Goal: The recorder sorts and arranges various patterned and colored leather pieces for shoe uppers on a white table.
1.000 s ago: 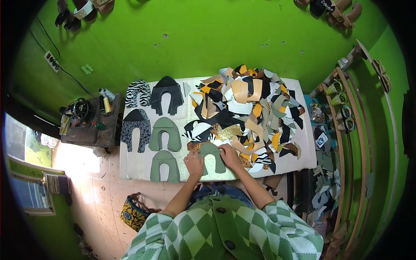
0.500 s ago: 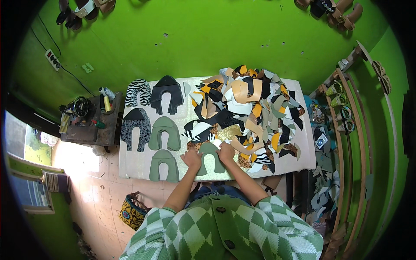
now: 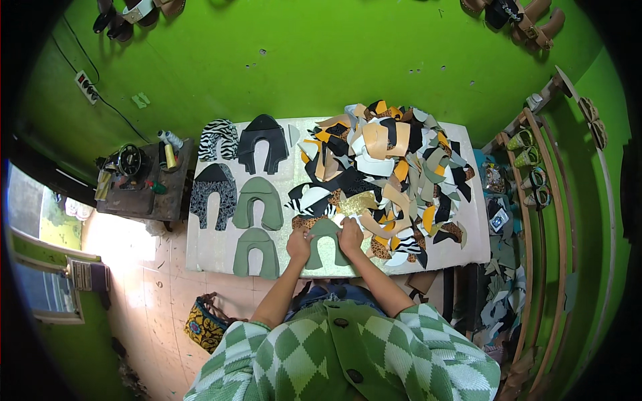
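Note:
A sage-green U-shaped shoe-upper piece (image 3: pixel 326 229) lies at the table's near edge, its two legs toward me. My left hand (image 3: pixel 299 244) has its fingers closed at the piece's left edge. On the opposite edge my right hand (image 3: pixel 350 238) is closed too, thumb and fingers at the rim. To the left lie two stacks of similar green pieces, an upper one (image 3: pixel 258 200) and a lower one (image 3: pixel 256 252). Beyond them are a black stack (image 3: pixel 263 144), a zebra-print stack (image 3: pixel 218 139) and a black-and-grey patterned stack (image 3: pixel 213 194).
A large heap of mixed cut pieces (image 3: pixel 391 167) covers the right part of the pale table (image 3: pixel 461 250). A sewing machine (image 3: pixel 130 160) with thread spools stands on a dark table at left. A wooden rack (image 3: pixel 528 234) holds sandals at right. A patterned bag (image 3: pixel 204 324) sits on the floor.
My fingers have curled more closely around the green piece's edges. The whole view has shifted slightly, and the stacks and heap have stayed in place.

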Action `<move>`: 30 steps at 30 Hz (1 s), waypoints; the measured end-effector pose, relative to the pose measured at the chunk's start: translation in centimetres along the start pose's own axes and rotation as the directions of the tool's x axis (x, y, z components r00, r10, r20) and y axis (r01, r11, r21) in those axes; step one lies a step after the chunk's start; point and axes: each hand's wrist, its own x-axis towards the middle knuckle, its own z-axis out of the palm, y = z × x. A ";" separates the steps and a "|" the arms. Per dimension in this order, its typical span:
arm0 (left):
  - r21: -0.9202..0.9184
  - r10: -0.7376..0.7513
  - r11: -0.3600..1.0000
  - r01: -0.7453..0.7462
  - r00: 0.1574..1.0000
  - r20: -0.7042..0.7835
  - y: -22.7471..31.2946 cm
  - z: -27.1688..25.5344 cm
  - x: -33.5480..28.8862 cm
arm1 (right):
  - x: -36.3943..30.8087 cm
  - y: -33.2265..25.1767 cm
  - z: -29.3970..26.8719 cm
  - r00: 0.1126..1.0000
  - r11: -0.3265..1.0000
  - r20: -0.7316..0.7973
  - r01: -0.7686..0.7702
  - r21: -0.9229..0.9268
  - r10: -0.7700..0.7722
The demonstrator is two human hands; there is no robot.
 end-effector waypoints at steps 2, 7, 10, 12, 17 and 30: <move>-0.018 0.001 1.000 -0.001 1.000 -0.006 -0.2 0.2 0.0 | 0.3 0.4 0.5 1.000 1.000 0.006 0.009 0.001 -0.009; -0.051 0.016 0.999 -0.017 1.000 -0.027 -0.7 0.4 0.3 | 1.1 0.9 1.2 0.996 0.997 0.076 -0.032 -0.068 0.037; -0.075 0.011 0.997 -0.010 1.000 0.014 -1.3 0.5 0.6 | 1.3 0.9 1.4 0.985 0.993 0.162 -0.039 -0.114 0.058; -0.099 0.076 0.992 -0.075 0.997 0.013 -1.8 0.4 0.8 | 1.2 1.0 1.2 0.977 0.990 0.208 -0.027 -0.141 0.056; -0.164 0.104 0.982 -0.096 0.994 0.045 -3.5 -0.8 1.4 | 1.6 -0.3 -1.2 0.923 0.995 0.382 -0.076 0.072 0.043; -0.553 0.130 0.820 0.149 0.892 0.434 -4.8 -6.8 1.5 | 3.1 -1.1 -1.7 0.622 0.616 0.781 -0.594 0.518 -0.057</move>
